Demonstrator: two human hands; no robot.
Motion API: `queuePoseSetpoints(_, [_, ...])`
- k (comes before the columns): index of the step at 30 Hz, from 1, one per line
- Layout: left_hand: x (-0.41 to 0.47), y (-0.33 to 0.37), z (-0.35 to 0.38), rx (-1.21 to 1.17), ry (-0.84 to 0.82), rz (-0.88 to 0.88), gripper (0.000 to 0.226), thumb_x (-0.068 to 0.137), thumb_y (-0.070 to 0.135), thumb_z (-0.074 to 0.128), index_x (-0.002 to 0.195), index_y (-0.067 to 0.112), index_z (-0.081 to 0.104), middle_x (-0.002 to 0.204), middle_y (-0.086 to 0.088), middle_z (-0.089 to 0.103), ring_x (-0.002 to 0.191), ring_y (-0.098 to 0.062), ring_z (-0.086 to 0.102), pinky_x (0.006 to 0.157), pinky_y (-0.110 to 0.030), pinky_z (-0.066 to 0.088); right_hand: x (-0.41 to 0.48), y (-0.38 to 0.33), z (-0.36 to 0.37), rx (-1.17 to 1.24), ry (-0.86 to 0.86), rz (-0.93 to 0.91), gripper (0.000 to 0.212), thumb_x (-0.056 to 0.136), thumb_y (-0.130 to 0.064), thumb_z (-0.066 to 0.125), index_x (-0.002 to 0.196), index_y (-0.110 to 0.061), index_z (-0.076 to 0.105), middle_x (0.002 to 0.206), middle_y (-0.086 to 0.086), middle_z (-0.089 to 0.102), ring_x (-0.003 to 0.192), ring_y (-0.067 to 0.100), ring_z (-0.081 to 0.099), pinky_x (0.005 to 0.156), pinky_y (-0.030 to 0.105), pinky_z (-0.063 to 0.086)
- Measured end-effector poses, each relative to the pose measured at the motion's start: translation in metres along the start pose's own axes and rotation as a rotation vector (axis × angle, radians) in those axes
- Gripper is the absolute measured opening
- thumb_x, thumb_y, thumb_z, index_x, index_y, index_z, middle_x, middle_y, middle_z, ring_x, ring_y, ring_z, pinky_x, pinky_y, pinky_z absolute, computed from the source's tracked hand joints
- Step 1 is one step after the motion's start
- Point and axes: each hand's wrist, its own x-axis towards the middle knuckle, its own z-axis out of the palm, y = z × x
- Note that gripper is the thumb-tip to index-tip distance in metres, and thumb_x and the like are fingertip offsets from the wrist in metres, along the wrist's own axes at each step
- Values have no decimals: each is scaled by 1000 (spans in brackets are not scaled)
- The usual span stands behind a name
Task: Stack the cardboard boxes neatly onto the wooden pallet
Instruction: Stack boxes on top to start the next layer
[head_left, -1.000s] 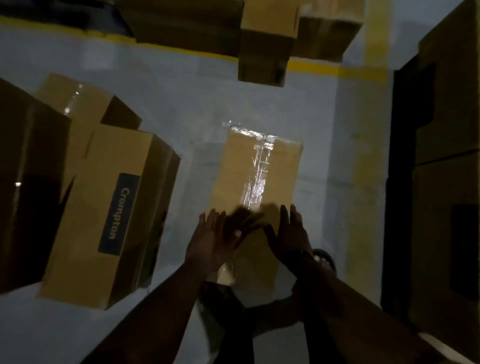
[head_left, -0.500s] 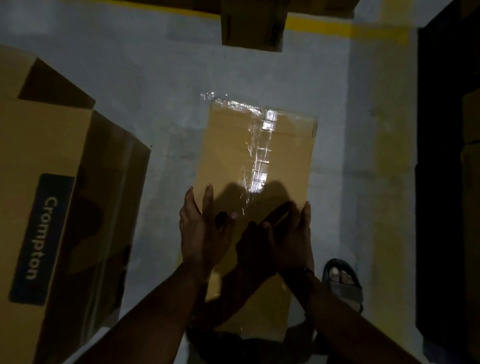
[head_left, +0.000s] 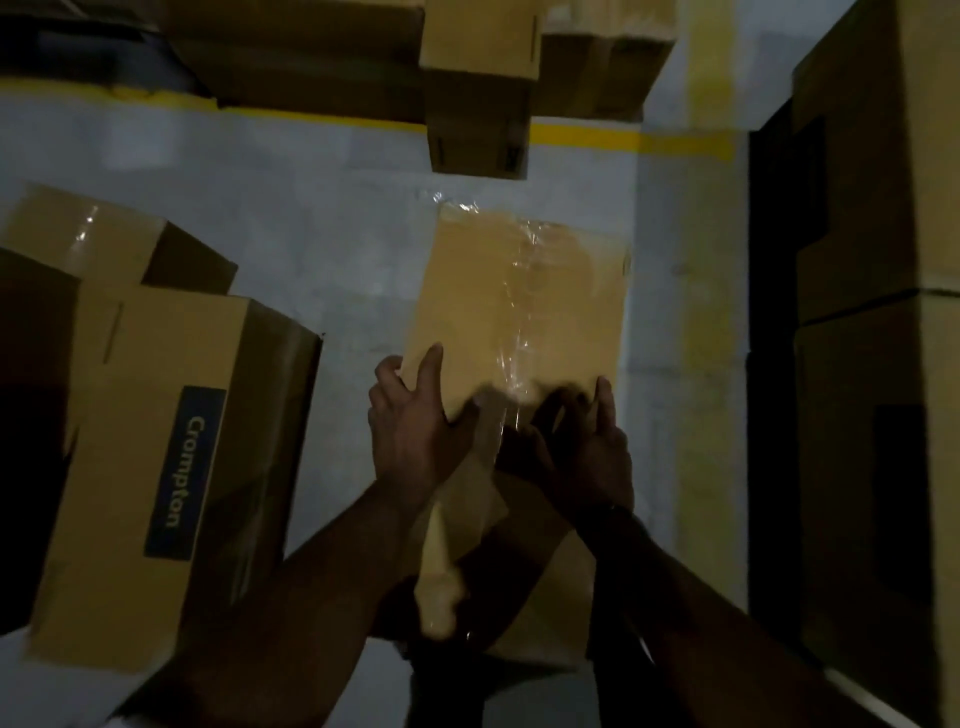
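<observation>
Cardboard box (head_left: 519, 291) w/ shiny clear tape (head_left: 519, 317) down the top, flat side up, in the middle of the view over the grey floor (head_left: 311, 234). Long way pointing away from the person. Can't tell if sitting on the floor or lifted off it. Held near the close end by both hands.

Left hand (head_left: 410, 426) on the left edge: thumb lying on the top, other fingers bent round the edge & under, so a firm grip. Right hand (head_left: 587, 452) on the right edge, approx. across from the left one: one finger straight up along the edge, the rest curled on the box & partly lost in dark shadow. Close end of the box hidden behind both arms.

To the left & apart from it, big Crompton box (head_left: 156, 467) w/ a blue label. Just behind that, another taped box (head_left: 104, 239). At the top of the view, small box (head_left: 478, 104) by the yellow line (head_left: 623, 137) painted on the floor, w/ more boxes (head_left: 291, 52) in the dark beside it. On the right, tall stack of boxes (head_left: 872, 364), one on top of another, very dark.
</observation>
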Motion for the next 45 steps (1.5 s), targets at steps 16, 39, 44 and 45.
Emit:
queuePoseSetpoints(16, [-211,268,-168,-218,156,-13,80,88,72,51,156,34,34,147,-10,26,134,-38,37,100,-48,46,-122,34,-365,-184,175,-156,75,89,-76,39,151,-34,38,170,2,8,125,43,50,101,49,45])
queuePoseSetpoints(39, [-459,423,-149,-107,152,256,82,78,74,64,146,32,44,147,-9,25,131,-39,41,97,-48,52,-376,185,-510,-304,373,13,73,84,-77,46,141,-33,49,160,1,32,122,39,48,100,45,42])
queuePoseSetpoints(44, [-478,467,-124,-89,126,308,79,80,73,65,145,32,45,146,-11,25,130,-41,41,98,-48,52,-389,240,-530,-265,386,52,78,81,-79,46,143,-33,48,161,1,31,127,39,46,104,47,42])
queuePoseSetpoints(45, [-480,477,-118,-84,117,317,79,80,72,65,144,32,45,146,-11,25,130,-41,40,98,-48,51,-389,253,-533,-257,381,57,78,81,-79,46,144,-33,47,161,1,31,127,39,46,104,46,42])
